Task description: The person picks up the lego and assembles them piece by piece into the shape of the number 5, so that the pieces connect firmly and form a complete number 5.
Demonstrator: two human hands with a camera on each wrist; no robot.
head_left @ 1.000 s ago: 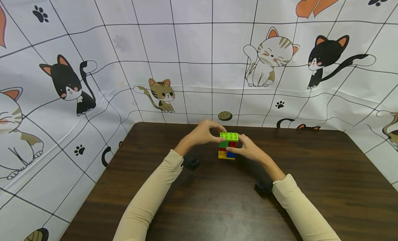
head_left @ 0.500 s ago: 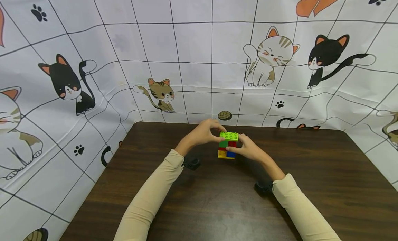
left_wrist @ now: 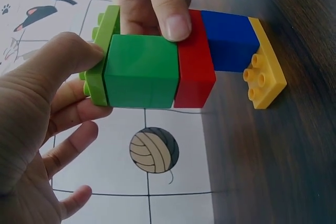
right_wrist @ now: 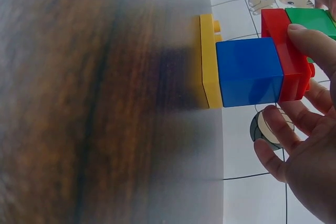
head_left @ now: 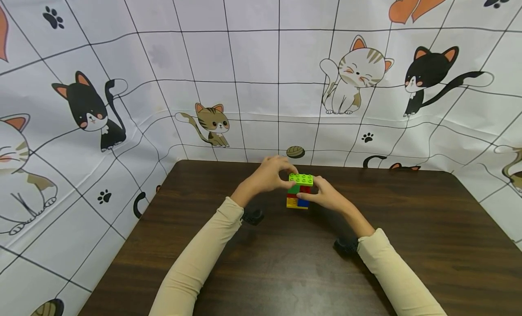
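A small tower of toy building bricks stands on the table. Its yellow base plate [left_wrist: 266, 66] carries a blue brick [right_wrist: 249, 72]. A red brick [left_wrist: 195, 59] sits over the blue one, offset from it, and a green brick [left_wrist: 142, 69] is above that. Topping the stack is a flat lime-green brick [head_left: 301, 179], its studs facing up. My left hand [head_left: 269, 175] pinches the lime-green brick by its edge, thumb in front. My right hand [head_left: 329, 196] grips the red brick from the right, with the thumb on its near side. Fingers hide part of the stack's back.
The dark wooden table [head_left: 261, 270] ends just beyond the tower. Behind it hangs a white sheet [head_left: 253, 57] printed with cats and grid lines. Black straps with small devices sit at both wrists.
My left wrist has shifted very slightly to the right. Both hands keep their hold, and the tower stands as before.
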